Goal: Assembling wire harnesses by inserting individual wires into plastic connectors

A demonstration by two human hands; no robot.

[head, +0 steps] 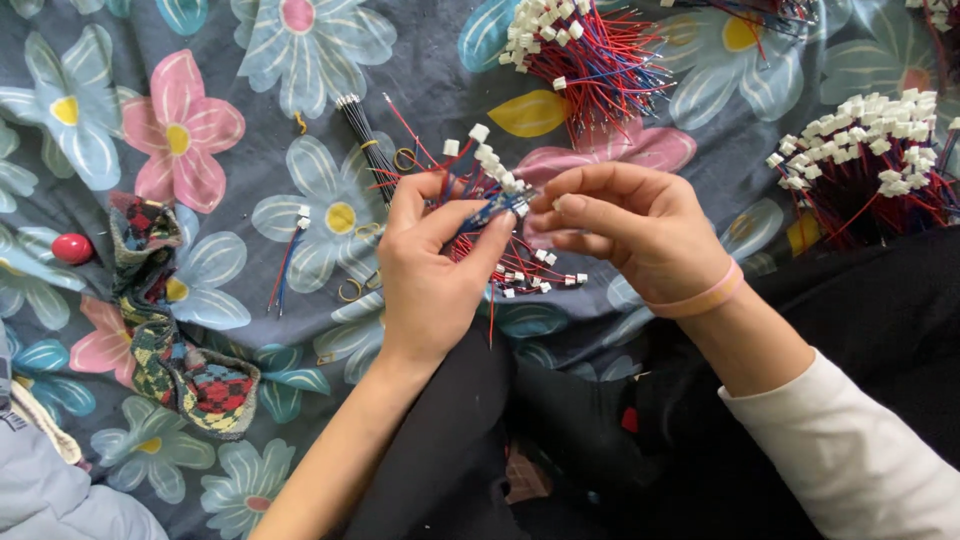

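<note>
- The left hand (430,270) is pinching a small blue part (497,207) between thumb and forefinger, holding it up off the flowered cloth (250,130) so that the wires (500,262) are hanging free beneath it.
- The right hand (630,225) is closing its fingertips on the same part from the other side, wrist bent inward, a pink band (700,298) sitting on it.
- Both forearms are reaching forward from the lap, the hands meeting in the middle.
- Heaps of red wires with white plugs (860,150) are lying just right of the right hand and beyond both (575,50), within easy reach.
- A black wire bundle (365,140) is lying beyond the left hand.
</note>
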